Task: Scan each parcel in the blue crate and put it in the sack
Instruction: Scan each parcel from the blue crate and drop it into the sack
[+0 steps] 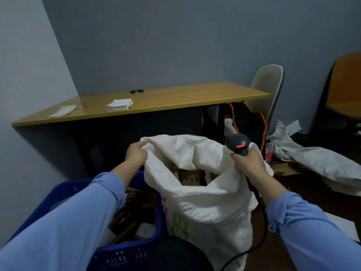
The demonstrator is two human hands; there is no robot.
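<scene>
A white woven sack [207, 208] stands open on the floor in front of me, with a cardboard parcel [190, 178] showing inside its mouth. My left hand [136, 152] grips the sack's rim at its far left. My right hand [249, 162] holds a black barcode scanner [238, 143] with a red light and also pinches the sack's right rim. The blue crate [154, 216] sits at the lower left beside the sack, with cardboard parcels [134, 210] inside, partly hidden by my left sleeve.
A wooden desk [175, 100] with paper stacks [119, 105] stands behind the sack. A beige chair [267, 85] and an orange chair [345, 85] are at the right. Crumpled empty sacks [312, 159] lie on the floor to the right. The scanner cable [261, 227] trails down.
</scene>
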